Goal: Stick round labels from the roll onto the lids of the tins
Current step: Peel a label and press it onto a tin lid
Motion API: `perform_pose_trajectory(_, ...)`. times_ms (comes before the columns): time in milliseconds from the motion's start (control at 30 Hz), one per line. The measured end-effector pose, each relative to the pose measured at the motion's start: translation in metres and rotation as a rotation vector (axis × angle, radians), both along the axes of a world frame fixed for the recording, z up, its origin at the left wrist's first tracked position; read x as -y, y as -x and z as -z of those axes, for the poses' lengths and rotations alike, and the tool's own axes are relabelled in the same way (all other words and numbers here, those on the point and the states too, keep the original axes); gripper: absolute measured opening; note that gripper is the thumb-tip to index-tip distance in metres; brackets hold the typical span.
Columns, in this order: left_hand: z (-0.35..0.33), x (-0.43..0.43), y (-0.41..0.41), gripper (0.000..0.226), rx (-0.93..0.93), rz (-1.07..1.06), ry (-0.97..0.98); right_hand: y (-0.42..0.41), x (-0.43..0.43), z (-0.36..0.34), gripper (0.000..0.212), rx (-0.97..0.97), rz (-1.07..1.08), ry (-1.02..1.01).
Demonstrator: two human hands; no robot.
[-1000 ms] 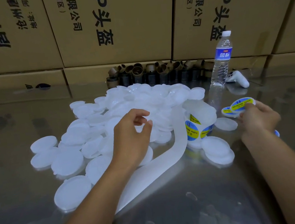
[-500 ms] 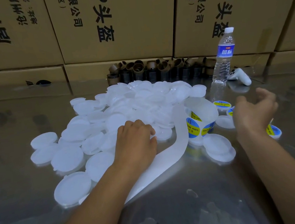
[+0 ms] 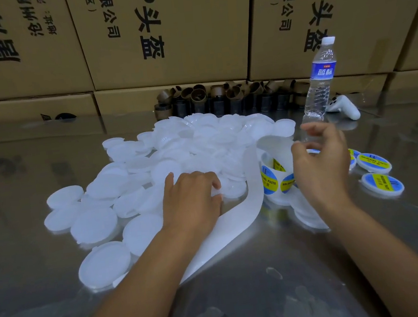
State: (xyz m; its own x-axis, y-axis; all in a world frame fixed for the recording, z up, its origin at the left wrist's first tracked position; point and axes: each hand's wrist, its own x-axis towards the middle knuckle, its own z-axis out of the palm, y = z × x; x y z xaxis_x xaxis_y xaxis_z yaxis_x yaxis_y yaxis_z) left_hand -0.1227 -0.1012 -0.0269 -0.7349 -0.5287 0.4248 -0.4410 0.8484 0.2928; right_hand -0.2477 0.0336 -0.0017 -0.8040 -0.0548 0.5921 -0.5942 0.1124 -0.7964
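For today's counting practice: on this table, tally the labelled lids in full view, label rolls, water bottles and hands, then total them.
Labelled lids in full view: 2
Label roll: 1
Water bottle: 1
Hands, left hand and right hand: 2
Total: 6

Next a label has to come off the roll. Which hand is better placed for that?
Right. The right hand hovers over the label roll, holding nothing; the left hand lies on the blank lids, beyond the backing strip.
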Motion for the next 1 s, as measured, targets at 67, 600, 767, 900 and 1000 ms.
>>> perform_pose_trajectory(67,0.0,0.001,0.0,0.024,0.02,-0.026,0.027,-0.001,0.001,-0.001,0.027,-0.005,0.003,0.006)
perform_pose_trajectory(600,-0.025,-0.007,-0.001,0.013,-0.84,0.383,-1.162,-0.025,0.006,0.001,0.028,-0.367,-0.116,-0.215)
perform_pose_trajectory(767,-0.025,-0.01,-0.002,0.031,-0.844,0.631,-1.444,-0.027,0.008,0.003,0.018,-0.284,-0.19,-0.28)
perform_pose_trajectory(900,-0.022,-0.011,-0.001,0.031,-0.765,0.606,-1.388,-0.032,0.01,0.001,0.011,-0.213,-0.267,-0.198)
perform_pose_trajectory(1000,-0.022,-0.011,-0.001,0.027,-0.699,0.567,-1.311,-0.034,0.01,-0.003,0.015,-0.122,-0.309,-0.106)
